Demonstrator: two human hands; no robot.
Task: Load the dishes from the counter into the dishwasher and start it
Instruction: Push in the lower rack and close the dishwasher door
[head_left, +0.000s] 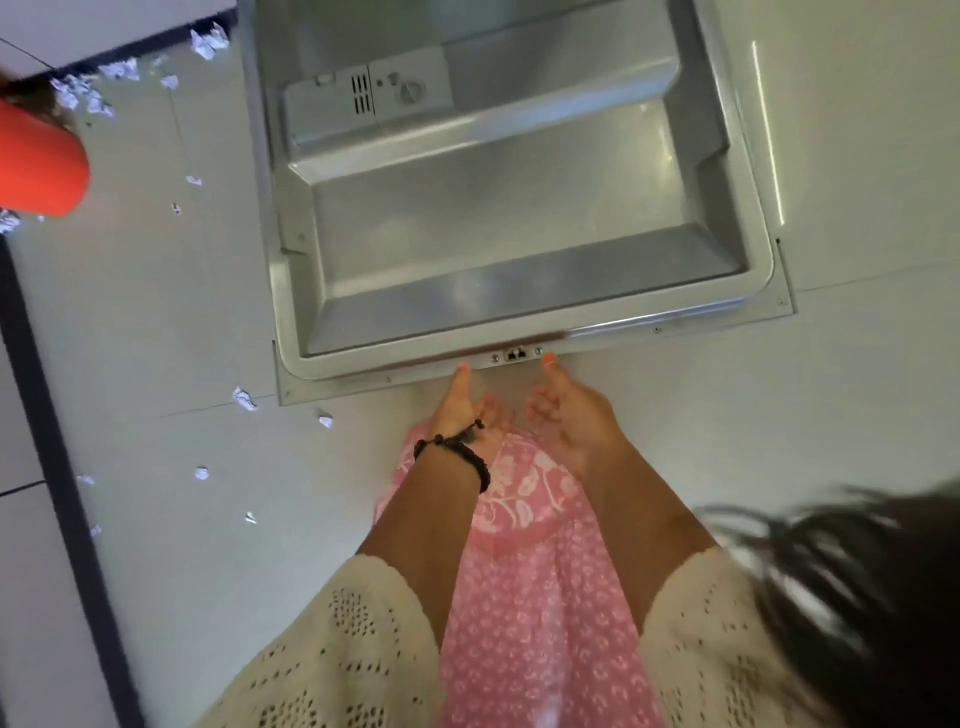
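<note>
Dishwasher door (509, 208) is fully down, lying flat, inner steel face up, filling the upper middle of the head view. Detergent dispenser (366, 98) sits toward its far end; latch (515, 354) is centred on the near edge. Both hands are at that near edge, either side of the latch. Left hand (465, 402): thumb straight, tip touching or just short of the door rim left of the latch, other fingers loosely curled below the edge, holding nothing visible. Right hand (569, 410): thumb tip at the rim just right of the latch, fingers relaxed and partly curled, also empty. Can't tell whether fingers reach under the door edge. Black bead bracelet (462, 452) on the left wrist. Paper scraps (244, 399) scattered on the pale floor (182, 322) left of the door. Red object (36, 161) at far left edge, blurred.
</note>
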